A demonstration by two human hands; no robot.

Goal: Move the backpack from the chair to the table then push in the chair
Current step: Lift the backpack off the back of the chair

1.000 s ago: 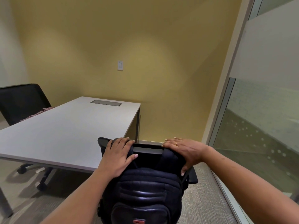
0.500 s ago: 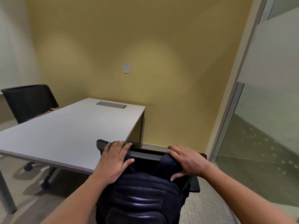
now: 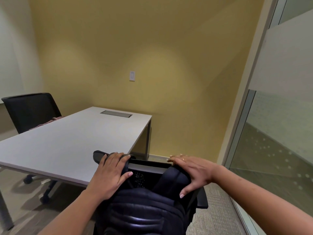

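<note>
A person's two bare forearms are reaching forward and slightly inward over a dark navy padded fabric backpack (image 3: 144,211) that is sitting on a black mesh-backed office chair (image 3: 202,198). The left hand (image 3: 110,175) is lying palm down, fingers loosely spread and curling over the chair's top rail and the pack's left shoulder strap, thumb angled toward the centre. The right hand (image 3: 193,172), a ring on one finger, is draping over the pack's right shoulder strap, fingers spread and reaching past the rail, thumb pointing down along the strap; whether either hand is actually gripping a strap cannot be told.

The backpack is standing upright between the two hands, its long axis running vertically, its top toward the rail and its ribbed back panel facing the camera; its lower part is running out of the bottom of the view.

Just beyond and to the left of the left hand, the white rectangular counter (image 3: 71,141) is stretching away toward a yellow wall, a grey cable hatch (image 3: 116,114) set near its far end. A second black mesh chair (image 3: 32,111) is standing well beyond the left hand at the counter's far side. A frosted glass partition (image 3: 279,116) is rising to the right of the right hand.
</note>
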